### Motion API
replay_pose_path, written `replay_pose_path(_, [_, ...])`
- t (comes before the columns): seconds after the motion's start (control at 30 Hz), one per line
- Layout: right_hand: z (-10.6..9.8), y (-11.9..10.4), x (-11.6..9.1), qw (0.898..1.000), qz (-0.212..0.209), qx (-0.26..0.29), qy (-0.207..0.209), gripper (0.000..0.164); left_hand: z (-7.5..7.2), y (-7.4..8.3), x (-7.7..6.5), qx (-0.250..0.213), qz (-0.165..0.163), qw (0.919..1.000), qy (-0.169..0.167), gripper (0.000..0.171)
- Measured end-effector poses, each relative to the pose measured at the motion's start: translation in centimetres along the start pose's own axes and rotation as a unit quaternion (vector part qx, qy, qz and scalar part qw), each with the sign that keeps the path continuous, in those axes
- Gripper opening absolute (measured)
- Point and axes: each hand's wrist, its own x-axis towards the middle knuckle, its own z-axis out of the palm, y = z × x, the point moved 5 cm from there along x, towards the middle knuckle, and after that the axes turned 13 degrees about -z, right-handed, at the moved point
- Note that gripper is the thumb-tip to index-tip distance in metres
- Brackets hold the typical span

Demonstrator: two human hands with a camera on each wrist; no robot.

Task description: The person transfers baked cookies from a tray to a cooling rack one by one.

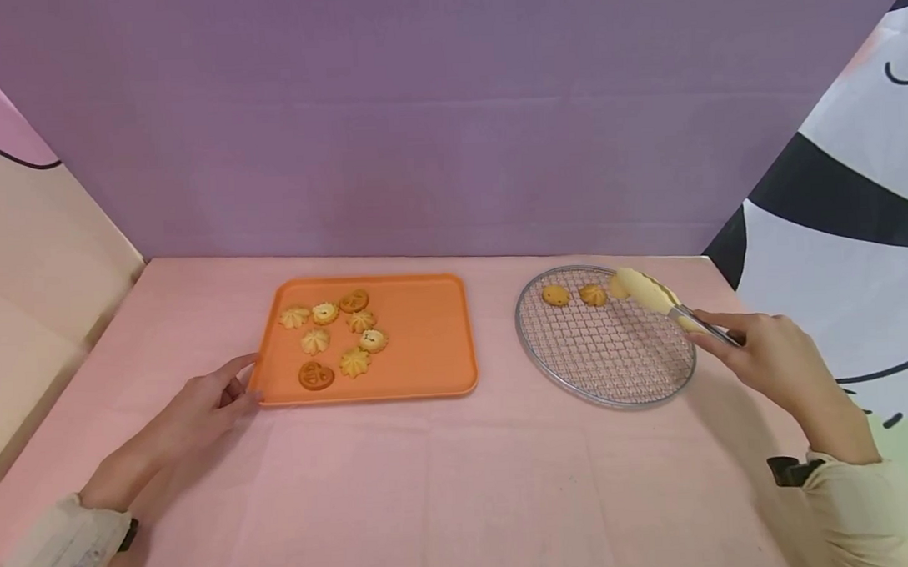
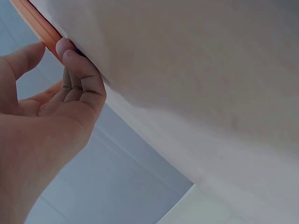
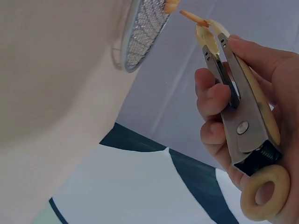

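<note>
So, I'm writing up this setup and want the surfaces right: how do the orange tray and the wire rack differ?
The orange tray is rectangular with rounded corners, whereas the wire rack is round. The orange tray has a solid base; the wire rack is an open metallic mesh. The orange tray bears more cookies than the wire rack. Both lie on the pink surface.

I see the cream-tipped metal tongs (image 1: 650,293) slanting forward and leftward from the right hand (image 1: 779,357), their tips closed on a thin golden cookie (image 1: 617,287). Left of that hand lies the round wire rack (image 1: 607,353), bearing two cookies (image 1: 555,295); the left hand (image 1: 203,405) grips the near-left edge of the flat orange tray (image 1: 426,334), with eight assorted cookies (image 1: 355,362) on it.
</note>
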Motion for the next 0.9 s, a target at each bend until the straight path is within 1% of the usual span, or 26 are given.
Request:
replay_pose_path(0.2, [0.8,1.1,-0.3,0.999,0.017,0.014,-0.025,0.042,0.2,0.0,-0.1,-0.001,0.001,1.0,0.001,0.057])
replay_pose_path(0.37, [1.3,1.8,-0.4,0.999,0.019,0.015,-0.02,0.042,-0.1,0.1,-0.2,0.003,0.004,1.0,0.006,0.057])
replay_pose_path(0.43, [1.4,2.1,-0.5,0.999,0.023,0.016,-0.019,0.041,-0.2,0.1,-0.2,0.002,0.001,1.0,0.004,0.057])
replay_pose_path(0.6, [1.7,3.0,-0.9,0.998,0.046,0.022,-0.035,0.045,-0.3,-0.1,-0.1,0.001,-0.004,1.0,0.002,0.057])
replay_pose_path(0.67, [1.8,3.2,-1.0,0.998,0.052,0.023,-0.04,0.046,-0.2,-0.1,-0.1,0.003,0.0,1.0,0.004,0.056])
replay_pose_path(0.9, [1.7,3.5,-1.2,0.998,0.048,0.007,-0.031,0.047,-0.2,-0.1,0.0,0.004,0.008,0.9999,0.008,0.055])
